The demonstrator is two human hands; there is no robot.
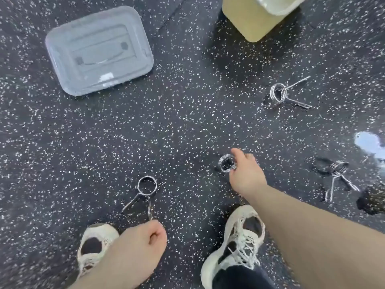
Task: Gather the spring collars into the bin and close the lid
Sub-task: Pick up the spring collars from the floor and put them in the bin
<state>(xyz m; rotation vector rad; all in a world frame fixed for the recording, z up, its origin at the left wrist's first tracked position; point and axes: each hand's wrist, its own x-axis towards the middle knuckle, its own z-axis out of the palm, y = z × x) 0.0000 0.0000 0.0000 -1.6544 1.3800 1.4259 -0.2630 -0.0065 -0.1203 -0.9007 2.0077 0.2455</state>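
Note:
Several chrome spring collars lie on the speckled black rubber floor. My left hand (143, 236) is closed on the handle end of one collar (146, 185), whose ring points away from me. My right hand (243, 172) grips the coil of a second collar (227, 163) near the middle of the floor. A third collar (279, 93) rests farther off to the right, and another (339, 174) lies at the right edge. The clear plastic lid (98, 51) sits flat at the upper left. The bin's rim (277, 5) shows at the top edge.
A tan box (248, 19) stands under the bin at the top. My two white shoes (93, 245) (237, 243) are planted just below my hands. A bright reflection (368, 142) and a dark patch (370, 203) mark the floor at the right.

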